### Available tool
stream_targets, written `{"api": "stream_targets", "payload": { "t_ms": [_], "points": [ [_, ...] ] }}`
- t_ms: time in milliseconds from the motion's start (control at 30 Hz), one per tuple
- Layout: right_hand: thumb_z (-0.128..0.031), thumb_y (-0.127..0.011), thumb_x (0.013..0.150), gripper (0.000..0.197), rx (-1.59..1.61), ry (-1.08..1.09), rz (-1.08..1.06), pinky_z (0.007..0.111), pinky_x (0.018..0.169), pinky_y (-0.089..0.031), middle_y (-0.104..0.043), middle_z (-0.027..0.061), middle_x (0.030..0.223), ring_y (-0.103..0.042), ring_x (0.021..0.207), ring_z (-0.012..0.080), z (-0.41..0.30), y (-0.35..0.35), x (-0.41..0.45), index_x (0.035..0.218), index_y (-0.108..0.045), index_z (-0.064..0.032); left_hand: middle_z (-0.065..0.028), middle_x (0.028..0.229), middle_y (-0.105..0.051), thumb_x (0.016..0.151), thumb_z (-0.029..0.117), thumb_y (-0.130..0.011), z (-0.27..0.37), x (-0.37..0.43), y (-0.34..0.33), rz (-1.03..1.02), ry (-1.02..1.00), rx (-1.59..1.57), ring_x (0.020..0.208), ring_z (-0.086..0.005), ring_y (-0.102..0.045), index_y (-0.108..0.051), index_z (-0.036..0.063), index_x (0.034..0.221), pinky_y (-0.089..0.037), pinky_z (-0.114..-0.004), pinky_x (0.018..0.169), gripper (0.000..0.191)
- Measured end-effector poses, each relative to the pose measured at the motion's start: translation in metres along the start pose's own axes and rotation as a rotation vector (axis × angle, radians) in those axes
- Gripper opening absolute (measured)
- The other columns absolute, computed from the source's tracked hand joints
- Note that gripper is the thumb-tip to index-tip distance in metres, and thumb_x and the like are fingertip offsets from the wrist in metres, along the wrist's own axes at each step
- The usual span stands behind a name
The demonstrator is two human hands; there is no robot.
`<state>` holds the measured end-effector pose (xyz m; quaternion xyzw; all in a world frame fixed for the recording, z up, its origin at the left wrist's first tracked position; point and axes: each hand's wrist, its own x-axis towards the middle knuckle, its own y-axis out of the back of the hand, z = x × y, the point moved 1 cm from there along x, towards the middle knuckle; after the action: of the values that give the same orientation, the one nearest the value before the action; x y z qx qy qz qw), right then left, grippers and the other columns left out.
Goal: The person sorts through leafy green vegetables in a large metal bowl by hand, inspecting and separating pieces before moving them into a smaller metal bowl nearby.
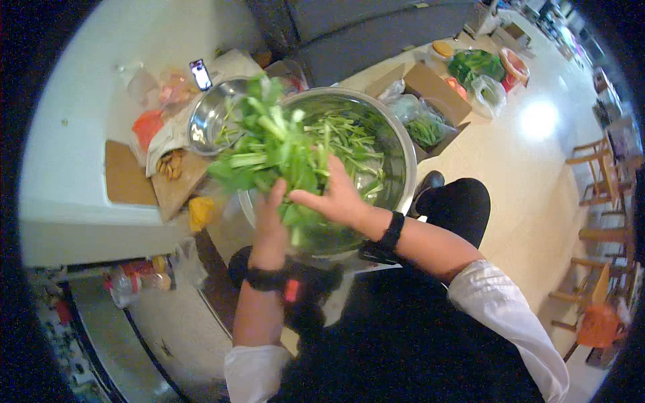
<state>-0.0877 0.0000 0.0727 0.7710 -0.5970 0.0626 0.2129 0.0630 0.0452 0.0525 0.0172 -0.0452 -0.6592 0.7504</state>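
Observation:
A large bunch of leafy greens [282, 146] is held up between my two hands, its pale stems and leaves slightly blurred. My left hand [270, 226] grips it from the near left side. From the right, my right hand [338, 196] presses against it with the thumb across the front; some fingers are hidden by leaves. Beneath them stands a big stainless steel basin [410, 156] with more cut greens [347, 136] inside. Just beyond the bunch on the left, a smaller steel bowl [200, 126] holds a few stems.
A cutting board [179, 189] with brown pieces [170, 165] lies at left, near a phone [200, 75]. Right of the basin, a cardboard box [438, 90] holds bagged greens. Farther off are bagged leaves [476, 68], wooden stools [599, 161] and a grey sofa [373, 35].

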Motion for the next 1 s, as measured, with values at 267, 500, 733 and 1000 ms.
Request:
{"api": "stream_targets", "payload": {
  "t_ms": [267, 500, 733, 1000],
  "points": [
    [-0.036, -0.075, 0.063, 0.080, -0.011, 0.204, 0.084, 0.039, 0.094, -0.032, -0.042, 0.0191, 0.119, -0.041, 0.110, 0.0331, -0.067, 0.016, 0.043, 0.123, -0.036, 0.0004, -0.0083, 0.113, -0.052, 0.086, 0.030, -0.050, 0.112, 0.017, 0.003, 0.138, 0.035, -0.334, 0.103, -0.0205, -0.049, -0.045, 0.0002, 0.119, -0.041, -0.031, 0.085, 0.045],
    [-0.039, -0.073, 0.065, 0.079, 0.123, -0.049, 0.041, 0.040, 0.096, -0.031, -0.044, 0.0193, 0.119, -0.041, 0.112, 0.0317, 0.011, -0.003, 0.004, 0.124, -0.036, -0.0003, -0.0101, 0.115, -0.052, 0.078, 0.038, -0.060, 0.016, 0.015, -0.007, 0.137, 0.238, -0.247, 0.103, -0.0222, -0.049, -0.042, 0.0009, 0.123, -0.035, -0.034, 0.091, 0.061],
    [-0.024, -0.072, 0.068, 0.071, 0.179, -0.244, -0.037, 0.035, 0.090, -0.037, -0.048, 0.0147, 0.114, -0.049, 0.103, 0.0257, 0.046, 0.014, -0.027, 0.123, -0.035, 0.0018, -0.0107, 0.115, -0.052, 0.078, 0.037, -0.062, -0.019, 0.003, -0.047, 0.103, 0.287, -0.303, 0.103, -0.0210, -0.049, -0.040, 0.0005, 0.124, -0.036, -0.032, 0.091, 0.062],
    [-0.016, -0.070, 0.072, 0.073, 0.298, -0.138, -0.065, 0.033, 0.093, -0.036, -0.044, 0.0139, 0.120, -0.045, 0.110, 0.0220, -0.011, 0.031, 0.025, 0.128, -0.026, 0.0017, -0.0065, 0.112, -0.052, 0.080, 0.023, -0.061, 0.075, 0.031, -0.035, 0.056, 0.009, -0.404, 0.100, -0.0181, -0.051, -0.041, 0.0009, 0.121, -0.040, -0.031, 0.087, 0.051]
  ]
}}
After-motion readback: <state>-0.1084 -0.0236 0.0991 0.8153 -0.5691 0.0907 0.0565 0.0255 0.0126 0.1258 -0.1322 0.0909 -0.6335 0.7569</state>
